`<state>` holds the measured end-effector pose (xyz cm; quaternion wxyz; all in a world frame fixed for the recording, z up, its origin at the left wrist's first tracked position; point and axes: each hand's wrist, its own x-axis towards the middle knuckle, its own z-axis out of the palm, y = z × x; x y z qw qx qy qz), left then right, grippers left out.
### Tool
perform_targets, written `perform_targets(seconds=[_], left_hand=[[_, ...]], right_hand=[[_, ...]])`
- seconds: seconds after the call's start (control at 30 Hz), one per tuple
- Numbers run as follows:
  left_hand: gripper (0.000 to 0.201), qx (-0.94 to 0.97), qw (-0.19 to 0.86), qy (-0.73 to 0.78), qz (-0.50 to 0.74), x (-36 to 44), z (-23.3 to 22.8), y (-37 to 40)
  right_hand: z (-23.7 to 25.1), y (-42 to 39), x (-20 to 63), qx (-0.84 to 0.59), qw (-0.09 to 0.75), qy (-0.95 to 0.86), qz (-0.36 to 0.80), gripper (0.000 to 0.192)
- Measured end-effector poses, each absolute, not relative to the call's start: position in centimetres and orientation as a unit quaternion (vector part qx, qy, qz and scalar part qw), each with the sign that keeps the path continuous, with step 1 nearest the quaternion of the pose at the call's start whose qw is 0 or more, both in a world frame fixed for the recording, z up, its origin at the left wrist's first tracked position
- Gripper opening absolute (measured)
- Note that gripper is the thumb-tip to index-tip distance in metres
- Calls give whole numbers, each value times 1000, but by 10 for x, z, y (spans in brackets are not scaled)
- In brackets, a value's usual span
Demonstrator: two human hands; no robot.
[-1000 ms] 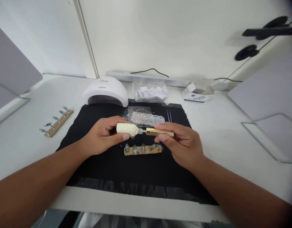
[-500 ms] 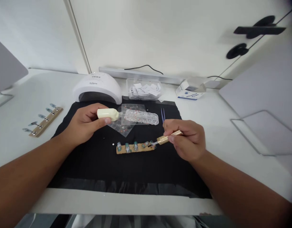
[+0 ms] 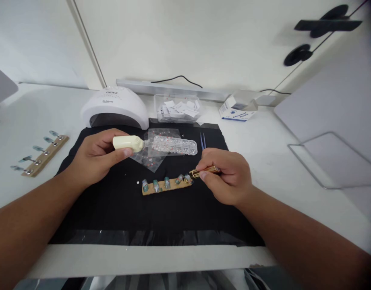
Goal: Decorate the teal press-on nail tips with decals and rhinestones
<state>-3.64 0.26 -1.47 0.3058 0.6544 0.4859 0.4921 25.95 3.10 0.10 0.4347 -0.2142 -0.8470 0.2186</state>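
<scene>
My left hand (image 3: 96,155) is closed around a pale yellow nail polish bottle (image 3: 127,142), tipped sideways with its clear neck pointing right. Between the fingers of my right hand (image 3: 226,175) is a gold-handled nail polish brush (image 3: 205,172), its tip end at the right end of a wooden strip (image 3: 161,188). Several blue-green decorated nail tips (image 3: 167,183) sit on that strip. Just beyond my right hand lie purple tweezers (image 3: 202,141). A clear compartment case of rhinestones (image 3: 175,145) and a sticker sheet (image 3: 149,162) lie past the bottle.
A white nail lamp (image 3: 115,105) stands at the back left of the black mat (image 3: 137,217). Behind the mat are a clear box of white packets (image 3: 177,109) and an alcohol pad box (image 3: 238,109). Another strip with nail tips on stands (image 3: 46,157) lies far left.
My right hand has turned the brush, and its bristle end now shows less at the strip's right end. My left hand still holds the bottle. The whole view has shifted slightly.
</scene>
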Motion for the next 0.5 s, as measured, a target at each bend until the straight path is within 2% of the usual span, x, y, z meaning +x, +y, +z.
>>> perform_targets(seconds=[0.5], left_hand=[[18,654,289,489,500,-35,-13,3]], right_hand=[[-2,32,258,-195,445,-856,177,18]])
